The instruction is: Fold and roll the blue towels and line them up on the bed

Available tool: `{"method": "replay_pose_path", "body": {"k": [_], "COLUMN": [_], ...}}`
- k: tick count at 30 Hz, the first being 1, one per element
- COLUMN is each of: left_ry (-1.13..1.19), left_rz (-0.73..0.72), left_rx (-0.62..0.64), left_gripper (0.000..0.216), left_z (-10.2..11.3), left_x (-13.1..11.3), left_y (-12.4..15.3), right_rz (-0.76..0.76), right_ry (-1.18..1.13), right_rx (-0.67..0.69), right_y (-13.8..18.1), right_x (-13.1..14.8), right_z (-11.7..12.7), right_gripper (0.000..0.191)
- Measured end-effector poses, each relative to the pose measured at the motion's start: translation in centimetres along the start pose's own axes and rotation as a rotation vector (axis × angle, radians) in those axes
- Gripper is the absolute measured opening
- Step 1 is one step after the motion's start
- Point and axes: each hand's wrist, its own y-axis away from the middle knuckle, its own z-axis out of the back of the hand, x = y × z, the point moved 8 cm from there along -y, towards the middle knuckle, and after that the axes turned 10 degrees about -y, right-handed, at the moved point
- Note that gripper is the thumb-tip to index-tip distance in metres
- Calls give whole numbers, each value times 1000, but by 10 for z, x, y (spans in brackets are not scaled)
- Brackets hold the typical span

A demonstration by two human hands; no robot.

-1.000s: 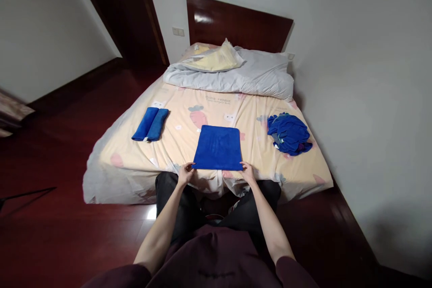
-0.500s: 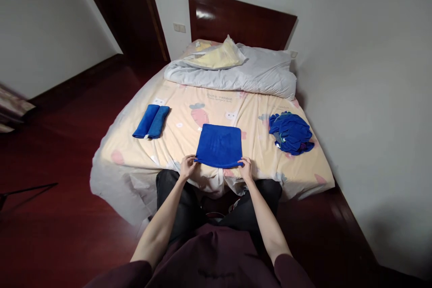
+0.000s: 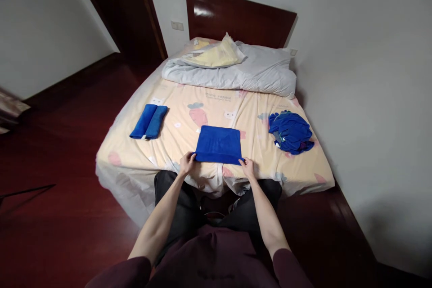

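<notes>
A blue towel (image 3: 219, 140) lies flat on the bed in front of me, its near edge folded over into a narrow band. My left hand (image 3: 186, 163) pinches the near left corner of that band. At the near right corner my right hand (image 3: 247, 167) pinches the cloth between thumb and fingers. To the left rest two rolled blue towels (image 3: 149, 121), side by side, with a small white tag at their near end. A crumpled heap of blue cloths (image 3: 290, 132) sits to the right.
The bed (image 3: 184, 92) has a cream sheet printed with carrots and cats. A grey quilt (image 3: 266, 69) and a yellow cushion-like piece (image 3: 221, 54) lie near the dark wooden headboard (image 3: 239, 18). A wall runs close along the right side.
The towel's near edge, drooping in a curve before, is now folded up over the towel as a straight band. Both hands keep hold of its corners. The view has shifted slightly.
</notes>
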Motion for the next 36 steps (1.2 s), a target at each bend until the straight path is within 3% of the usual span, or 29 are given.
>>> {"method": "replay_pose_path", "body": {"k": [4,8,16,25,31,36], "left_ry": [-38,-57,-114,-404,-476,-423], "left_rz": [-4,42,76,149,189,205], "left_rx": [31,23,-48,-219,-229,-206], "left_gripper": [41,39,41,42,44,43], "left_z": [-2,-7,-12,-20,-25,-26], "left_x": [10,21,26,25,29,30], "left_y": [3,8,17,29,31,31], "right_rz": [-15,9,38,-9,-57,-27], "right_ry": [1,17,165,348,367,408], "right_rx": [2,-11,-122,-298,-311,-334], "right_y": [2,7,14,26,28,29], "right_x": [-8,-9,-20,-31,-41,-31], "right_z": [10,11,8,1,-2,-3], "right_gripper": [50,55,52,50,51,48]}}
